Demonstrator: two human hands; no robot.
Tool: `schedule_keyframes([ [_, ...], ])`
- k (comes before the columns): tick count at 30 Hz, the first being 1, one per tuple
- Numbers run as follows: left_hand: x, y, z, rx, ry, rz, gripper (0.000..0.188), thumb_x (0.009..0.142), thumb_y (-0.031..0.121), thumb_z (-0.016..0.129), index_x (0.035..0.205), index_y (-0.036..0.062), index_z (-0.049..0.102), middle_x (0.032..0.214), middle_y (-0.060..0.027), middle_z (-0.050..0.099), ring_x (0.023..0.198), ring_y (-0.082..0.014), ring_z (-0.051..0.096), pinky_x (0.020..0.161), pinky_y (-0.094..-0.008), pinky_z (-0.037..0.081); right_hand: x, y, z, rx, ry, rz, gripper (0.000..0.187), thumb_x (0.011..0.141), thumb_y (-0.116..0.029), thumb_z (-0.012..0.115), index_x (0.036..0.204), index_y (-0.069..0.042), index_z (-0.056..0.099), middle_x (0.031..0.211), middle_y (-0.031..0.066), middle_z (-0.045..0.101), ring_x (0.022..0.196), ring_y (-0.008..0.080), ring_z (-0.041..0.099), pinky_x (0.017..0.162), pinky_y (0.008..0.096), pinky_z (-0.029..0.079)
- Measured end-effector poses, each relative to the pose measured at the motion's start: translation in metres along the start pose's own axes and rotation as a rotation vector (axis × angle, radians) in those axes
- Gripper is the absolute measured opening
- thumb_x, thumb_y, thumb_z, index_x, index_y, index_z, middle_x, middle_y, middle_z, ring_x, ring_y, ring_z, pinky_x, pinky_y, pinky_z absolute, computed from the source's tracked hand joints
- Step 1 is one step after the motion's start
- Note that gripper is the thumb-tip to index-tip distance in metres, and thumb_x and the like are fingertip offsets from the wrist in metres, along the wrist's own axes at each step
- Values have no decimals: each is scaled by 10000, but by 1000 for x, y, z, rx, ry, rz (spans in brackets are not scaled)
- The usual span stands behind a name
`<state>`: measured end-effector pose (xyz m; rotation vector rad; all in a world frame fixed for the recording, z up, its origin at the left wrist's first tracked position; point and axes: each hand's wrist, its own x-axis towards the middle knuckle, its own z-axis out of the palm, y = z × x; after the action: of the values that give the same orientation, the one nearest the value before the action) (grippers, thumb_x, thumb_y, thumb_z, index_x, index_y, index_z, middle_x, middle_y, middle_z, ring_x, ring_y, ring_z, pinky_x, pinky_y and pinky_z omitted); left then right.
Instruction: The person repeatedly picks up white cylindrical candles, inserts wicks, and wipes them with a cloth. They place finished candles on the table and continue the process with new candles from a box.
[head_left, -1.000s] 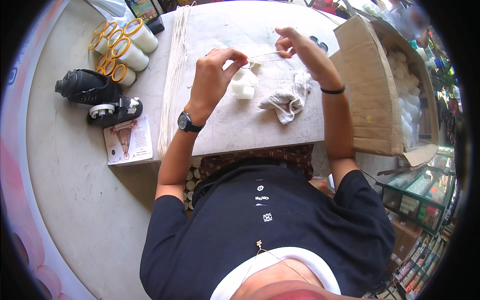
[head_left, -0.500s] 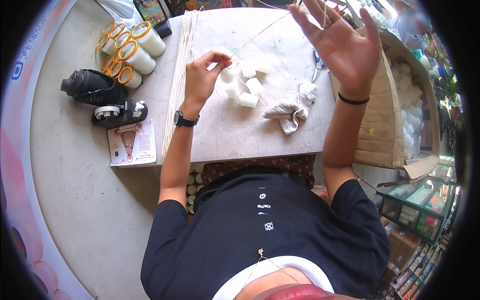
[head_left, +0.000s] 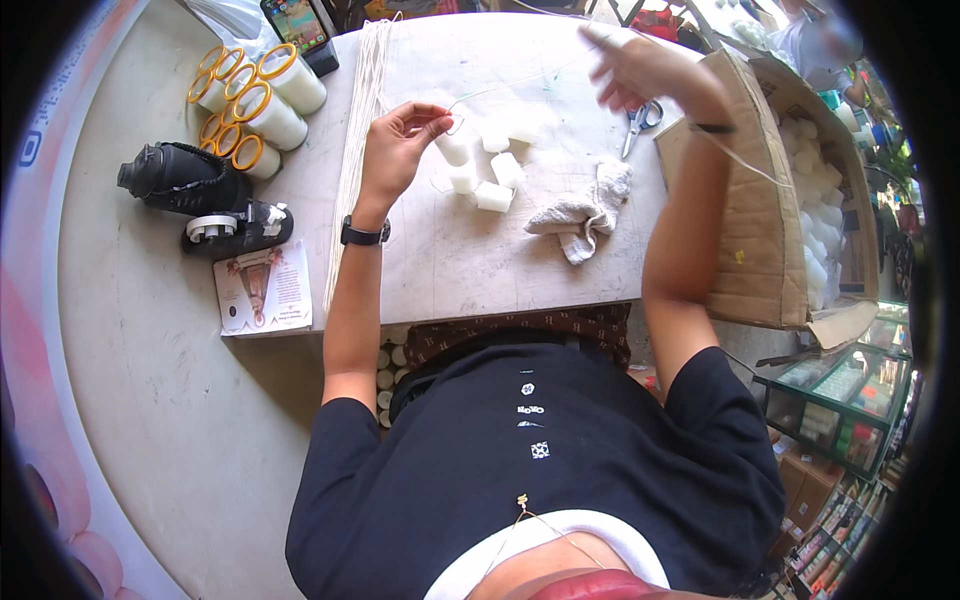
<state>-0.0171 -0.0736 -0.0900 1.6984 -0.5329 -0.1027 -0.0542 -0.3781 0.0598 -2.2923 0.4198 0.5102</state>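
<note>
My left hand [head_left: 395, 150] pinches a thin white string [head_left: 505, 86] between thumb and fingertips, above several short white wax candles [head_left: 508, 170] on the table. From that pinch the string runs right, toward my right hand [head_left: 650, 78]. Motion smears the right hand's fingers, raised over the table's far right side, so its grip is unclear. A loose length of white string [head_left: 752, 168] trails off beside my right wrist. Just left of my left forearm lies a long bundle of white strings [head_left: 352, 190]. Below the right hand rest scissors [head_left: 640, 126].
A crumpled grey cloth [head_left: 585, 212] lies on the table [head_left: 470, 270]. At right stands an open cardboard box [head_left: 745, 240] of white candles. At left are gold-rimmed white candles [head_left: 275, 122], a black bottle [head_left: 180, 178], a printed card [head_left: 263, 285] and a propped phone [head_left: 295, 25].
My right hand has turned over and dropped slightly, its palm no longer facing me. The string between the hands has slackened, and a loose length now swings by the right wrist.
</note>
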Motion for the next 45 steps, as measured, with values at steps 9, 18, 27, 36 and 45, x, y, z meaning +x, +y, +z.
schedule_keyframes([
  [9, -2, 12, 2, -68, -142, -56, 275, 875, 211, 748, 1060, 13, 702, 977, -58, 725, 909, -100, 656, 844, -251, 501, 34, 18, 132, -172, 431, -1086, 488, 921, -394, 629, 1330, -134, 563, 1130, 124, 684, 1138, 292, 607, 1013, 454, 415],
  [18, -4, 3, 9, -196, -228, -148, 301, 907, 229, 714, 1122, 19, 694, 989, -56, 722, 919, -109, 662, 840, -254, 510, 57, 12, 120, -127, 442, -1119, 105, 895, -85, 632, 936, -20, 704, 913, 100, 684, 814, 285, 680, 733, 350, 539],
  [27, -2, -17, 12, -432, -241, -320, 300, 904, 213, 719, 1107, -8, 702, 956, -74, 726, 866, -119, 677, 789, -248, 534, 65, -1, 113, -267, 655, -984, 118, 884, -146, 657, 914, -62, 734, 903, 77, 703, 773, 267, 679, 708, 363, 534],
  [36, -3, -18, 9, -350, -224, -296, 300, 926, 234, 690, 1106, -6, 703, 971, -61, 725, 894, -105, 659, 807, -241, 516, 64, -9, 111, -183, 691, -888, 132, 882, -156, 615, 852, -122, 739, 899, 80, 705, 816, 299, 681, 698, 393, 539],
  [45, -8, -18, 10, -341, -197, -303, 290, 948, 236, 659, 1097, -7, 708, 966, -78, 723, 879, -115, 661, 791, -242, 520, 72, -4, 114, -216, 720, -843, 150, 889, -175, 605, 841, -129, 740, 889, 66, 704, 811, 285, 682, 699, 387, 541],
])
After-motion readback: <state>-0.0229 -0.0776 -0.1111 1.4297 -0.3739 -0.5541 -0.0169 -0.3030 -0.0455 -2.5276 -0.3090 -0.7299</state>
